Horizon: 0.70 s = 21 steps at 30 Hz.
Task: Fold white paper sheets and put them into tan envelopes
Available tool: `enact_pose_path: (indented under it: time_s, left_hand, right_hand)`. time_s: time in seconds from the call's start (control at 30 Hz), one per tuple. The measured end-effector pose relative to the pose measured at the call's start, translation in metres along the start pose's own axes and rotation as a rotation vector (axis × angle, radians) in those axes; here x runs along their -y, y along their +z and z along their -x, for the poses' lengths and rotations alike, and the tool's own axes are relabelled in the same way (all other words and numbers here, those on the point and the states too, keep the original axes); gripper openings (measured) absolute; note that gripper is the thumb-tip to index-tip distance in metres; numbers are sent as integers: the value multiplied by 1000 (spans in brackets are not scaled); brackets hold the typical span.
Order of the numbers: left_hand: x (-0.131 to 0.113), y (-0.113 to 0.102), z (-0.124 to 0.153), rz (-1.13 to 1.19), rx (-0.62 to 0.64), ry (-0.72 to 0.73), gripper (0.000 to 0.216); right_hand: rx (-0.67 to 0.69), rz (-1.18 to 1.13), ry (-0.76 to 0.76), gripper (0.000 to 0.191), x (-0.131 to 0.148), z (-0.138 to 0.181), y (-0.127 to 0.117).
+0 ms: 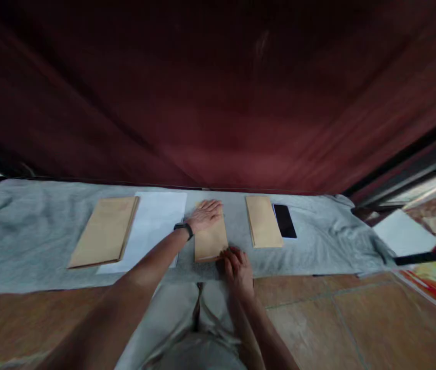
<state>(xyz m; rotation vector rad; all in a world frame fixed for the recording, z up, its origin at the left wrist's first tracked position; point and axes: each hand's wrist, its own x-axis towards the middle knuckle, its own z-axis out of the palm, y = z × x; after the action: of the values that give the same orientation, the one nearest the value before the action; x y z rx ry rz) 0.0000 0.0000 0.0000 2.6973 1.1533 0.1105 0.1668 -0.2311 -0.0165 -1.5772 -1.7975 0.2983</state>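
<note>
the left hand (pixel 205 215) lies flat on the middle brown paper (pixel 210 242); apart from it, the right hand (pixel 238 268) touches the near right corner, whether pinching i cannot tell. the paper lies on grey cloth (pixel 325 231).

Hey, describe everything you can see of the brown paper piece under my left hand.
The brown paper piece is tan, matte and roughly rectangular, with a darker line along its near edge, perhaps a fold. It lies flat on the grey cloth, its long sides running away from you. Your left hand rests palm down over its far part, hiding some of it. Your right hand is at its near right corner; whether it pinches the paper is unclear.
</note>
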Motion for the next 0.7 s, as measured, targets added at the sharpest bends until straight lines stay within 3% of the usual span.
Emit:
enact_pose_path:
  time_s: [0.37,0.7]
  left_hand:
    - [-10,13,25,7,-123,142,59]
    - [-45,20,68,32,-122,242,56]
  right_hand:
    - [2,-17,-25,32,-3,2,-2]
    - [-10,-29,-35,32,-9,3,3]
